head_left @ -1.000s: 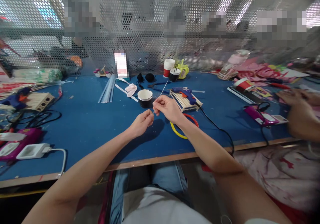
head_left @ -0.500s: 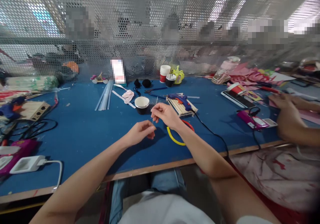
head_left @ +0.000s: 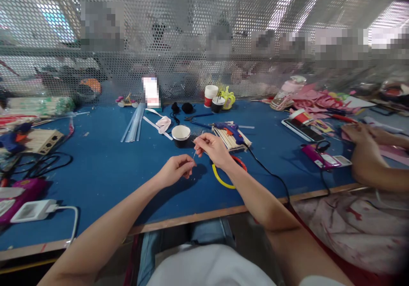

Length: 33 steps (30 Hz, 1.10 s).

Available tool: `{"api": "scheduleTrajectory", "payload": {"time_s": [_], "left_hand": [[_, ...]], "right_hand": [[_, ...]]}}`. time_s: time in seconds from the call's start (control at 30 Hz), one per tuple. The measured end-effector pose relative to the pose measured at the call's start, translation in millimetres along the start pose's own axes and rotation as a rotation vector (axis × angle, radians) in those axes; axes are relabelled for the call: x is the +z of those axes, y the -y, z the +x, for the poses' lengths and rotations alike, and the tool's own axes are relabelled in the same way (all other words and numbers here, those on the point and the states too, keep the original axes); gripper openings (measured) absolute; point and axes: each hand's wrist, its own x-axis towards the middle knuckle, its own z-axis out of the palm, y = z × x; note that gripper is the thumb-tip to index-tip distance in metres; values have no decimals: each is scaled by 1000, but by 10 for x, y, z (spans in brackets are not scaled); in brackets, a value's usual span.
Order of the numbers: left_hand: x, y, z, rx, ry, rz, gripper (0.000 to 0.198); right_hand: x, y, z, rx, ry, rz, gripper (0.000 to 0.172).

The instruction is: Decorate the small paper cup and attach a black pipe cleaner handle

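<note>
My left hand (head_left: pixel 177 168) and my right hand (head_left: pixel 211 147) are held close together above the blue table (head_left: pixel 105 167). Both pinch a thin clear stick (head_left: pixel 195 150) that slants up to the right between them. The right hand's fingers grip its upper part, the left hand's fingertips its lower end. Just behind the hands stands a black paper cup (head_left: pixel 181 135). A yellow and red ring (head_left: pixel 227 173) lies under my right wrist. A blue glue gun (head_left: pixel 230 129) rests on a stack of wooden sticks (head_left: pixel 230 138) to the right.
A bundle of clear sticks (head_left: pixel 133 121) lies at the back left. Cups (head_left: pixel 214 97) stand by the perforated screen (head_left: pixel 179 35). Power strips and cables (head_left: pixel 28 192) lie at the left. Another person's hands (head_left: pixel 361 143) work at the right beside a phone (head_left: pixel 298 128) and pink paper scraps (head_left: pixel 313 98).
Both hands have sunk slightly toward the table and the stick now shows shorter above my right hand. The other person's hands shifted a little to the left.
</note>
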Motion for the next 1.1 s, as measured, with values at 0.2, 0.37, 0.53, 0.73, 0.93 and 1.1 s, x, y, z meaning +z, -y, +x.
{"api": "scheduleTrajectory", "payload": {"time_s": [0.2, 0.37, 0.53, 0.73, 0.93, 1.1], "left_hand": [[4, 0, 6, 3, 11, -21, 28], [22, 4, 3, -2, 14, -89, 29], [-13, -41, -10, -89, 29, -111, 27], [-105, -154, -5, -142, 118, -37, 28], [-159, -256, 97, -135, 39, -14, 26], [-199, -387, 179, -96, 48, 63, 26]], "right_hand": [[-29, 6, 18, 33, -23, 45, 27], [4, 7, -16, 16, -12, 30, 27], [4, 37, -20, 23, -33, 37, 25], [-64, 139, 18, 2, -138, 45, 25], [-25, 224, 25, 34, 75, -23, 24], [-15, 283, 127, 26, 51, -20, 22]]}}
